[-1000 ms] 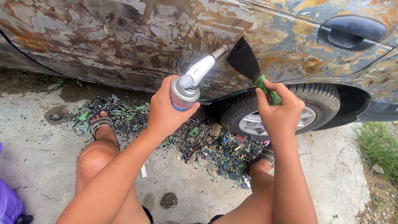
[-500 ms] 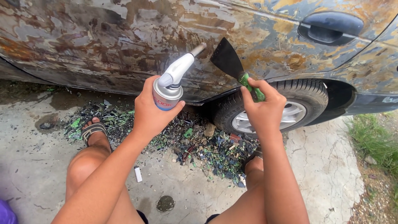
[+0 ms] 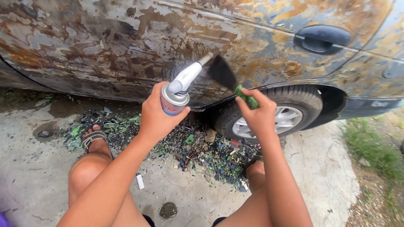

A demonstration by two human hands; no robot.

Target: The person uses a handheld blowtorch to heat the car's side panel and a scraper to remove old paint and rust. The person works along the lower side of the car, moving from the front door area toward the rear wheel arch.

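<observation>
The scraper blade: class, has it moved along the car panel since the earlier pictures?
Yes. The scraper has shifted leftward, away from the door handle and closer to the torch nozzle.

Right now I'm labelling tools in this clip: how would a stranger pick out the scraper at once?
Start at the car's side panel, mottled with rust and stripped paint, and drop to the rear wheel. Just above the tyre, the right hand holds the scraper against the panel. It has a flat, dark, fan-shaped blade and a green handle, unlike the round canister with a white nozzle in the left hand.
</observation>
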